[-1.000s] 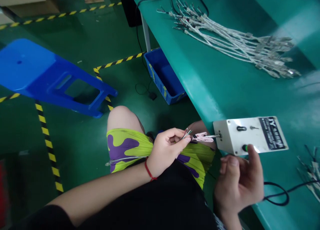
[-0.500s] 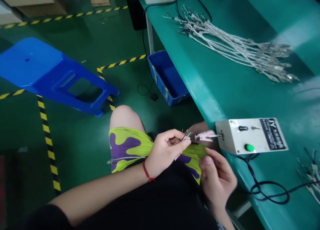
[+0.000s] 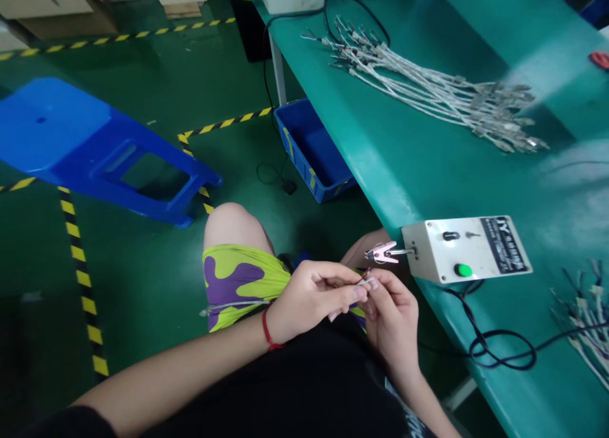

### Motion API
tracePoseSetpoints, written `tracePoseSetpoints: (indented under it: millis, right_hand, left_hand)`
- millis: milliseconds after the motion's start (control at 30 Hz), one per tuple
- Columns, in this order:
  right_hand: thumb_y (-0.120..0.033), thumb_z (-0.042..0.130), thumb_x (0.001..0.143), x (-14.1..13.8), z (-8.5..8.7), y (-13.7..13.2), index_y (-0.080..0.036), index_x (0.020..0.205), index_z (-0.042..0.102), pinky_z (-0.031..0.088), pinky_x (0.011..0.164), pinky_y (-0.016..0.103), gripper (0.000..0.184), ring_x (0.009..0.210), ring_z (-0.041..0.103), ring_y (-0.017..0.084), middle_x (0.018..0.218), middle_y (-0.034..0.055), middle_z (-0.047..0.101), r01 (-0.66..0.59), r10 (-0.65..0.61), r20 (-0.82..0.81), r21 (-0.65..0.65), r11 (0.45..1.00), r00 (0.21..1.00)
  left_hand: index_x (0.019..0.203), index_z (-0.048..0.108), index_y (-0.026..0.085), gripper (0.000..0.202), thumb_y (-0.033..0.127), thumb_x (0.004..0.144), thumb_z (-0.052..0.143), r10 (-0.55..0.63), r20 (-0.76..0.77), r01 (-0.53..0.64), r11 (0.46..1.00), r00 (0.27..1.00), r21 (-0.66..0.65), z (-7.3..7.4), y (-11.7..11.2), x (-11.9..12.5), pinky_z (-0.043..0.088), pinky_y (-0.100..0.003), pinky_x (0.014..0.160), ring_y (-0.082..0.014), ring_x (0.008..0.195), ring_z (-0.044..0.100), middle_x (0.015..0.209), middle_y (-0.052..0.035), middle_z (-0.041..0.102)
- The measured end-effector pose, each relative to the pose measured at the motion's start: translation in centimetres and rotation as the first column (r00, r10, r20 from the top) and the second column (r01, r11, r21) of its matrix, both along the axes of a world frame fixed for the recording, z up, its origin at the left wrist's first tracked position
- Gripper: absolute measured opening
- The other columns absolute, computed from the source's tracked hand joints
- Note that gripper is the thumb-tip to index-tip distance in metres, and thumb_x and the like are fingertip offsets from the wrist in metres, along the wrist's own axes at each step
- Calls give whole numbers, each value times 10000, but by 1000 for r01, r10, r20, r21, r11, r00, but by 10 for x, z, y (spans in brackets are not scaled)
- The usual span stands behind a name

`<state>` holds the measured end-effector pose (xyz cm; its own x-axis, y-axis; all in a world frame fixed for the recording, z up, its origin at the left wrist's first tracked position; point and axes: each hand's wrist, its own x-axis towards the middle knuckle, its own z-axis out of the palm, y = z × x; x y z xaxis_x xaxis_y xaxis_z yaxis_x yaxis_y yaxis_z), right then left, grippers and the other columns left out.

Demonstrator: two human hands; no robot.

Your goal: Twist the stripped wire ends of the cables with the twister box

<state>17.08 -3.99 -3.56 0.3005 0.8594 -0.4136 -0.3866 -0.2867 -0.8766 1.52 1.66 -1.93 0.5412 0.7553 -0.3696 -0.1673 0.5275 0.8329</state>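
Holding a grey cable [image 3: 238,304] in the left hand [image 3: 311,302], fingers closed round it, stripped wire tips [image 3: 365,277] sticking out past them. Tips point up and right at a pink alligator clip [image 3: 381,253], just short of it, not touching. Right hand [image 3: 391,324] pinched on the tips, exact grip partly hidden. Cable's long axis runs roughly level across patterned shorts [image 3: 247,279], tail end out to the left. Step looks like prepping the tips for the clip; next move calls for seating them in its jaws. Clip sits on a rod from a white box [image 3: 440,251] with a green button [image 3: 462,270], on a green bench [image 3: 476,191]. Cable bundle [image 3: 428,89] lies further up the bench
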Motion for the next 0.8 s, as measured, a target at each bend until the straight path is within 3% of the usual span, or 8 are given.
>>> tracePoseSetpoints:
  millis: [100,200,300,400,633,800]
  right_hand:
    - [-344,828,867,1,2,-2,-216,981,764,435,529,233,183,595,551,119,719,9,663,20,-17,112,-22,1000,994]
    - [-306,826,874,0,7,-8,-236,1077,762,492,597,249,224,633,594,128,712,-14,654,109,-144,382,112,988,913]
    - [-261,815,883,0,13,-12,-244,1094,781,487,585,255,214,593,574,120,688,-21,663,20,-119,513,194,981,850]
    - [-240,806,890,0,15,-11,-245,1027,803,515,608,271,137,632,625,141,735,0,724,-69,-37,538,176,982,842]
    - [-230,824,870,0,10,-7,-248,968,827,566,660,285,100,724,700,174,865,35,796,-38,-81,537,206,978,840]
    - [-307,790,909,3,8,1,-208,937,784,448,529,236,103,577,576,119,697,3,690,-39,-3,426,92,995,905]
  left_hand:
    - [937,823,112,245,353,903,800,-42,4,42,999,999,0,1,1,0,392,-229,474,-117,553,542,681,-55,665]
    - [930,829,122,196,315,902,808,-1,0,1,1000,1000,18,2,3,1,384,-214,477,-108,573,553,710,-54,690]
    - [894,824,136,117,252,890,817,20,26,-20,999,999,24,2,3,2,436,-208,522,-106,609,586,749,-42,706]
    - [854,812,138,78,212,876,824,24,42,-25,999,999,22,2,3,3,464,-205,554,-100,614,589,727,-19,686]
    - [892,805,138,101,231,873,840,113,32,-113,994,993,2,-2,4,3,452,-186,524,-83,573,581,689,-7,686]
    - [902,792,139,149,277,887,847,221,47,-220,975,974,-29,-11,7,1,420,-171,513,-60,553,527,681,-3,663]
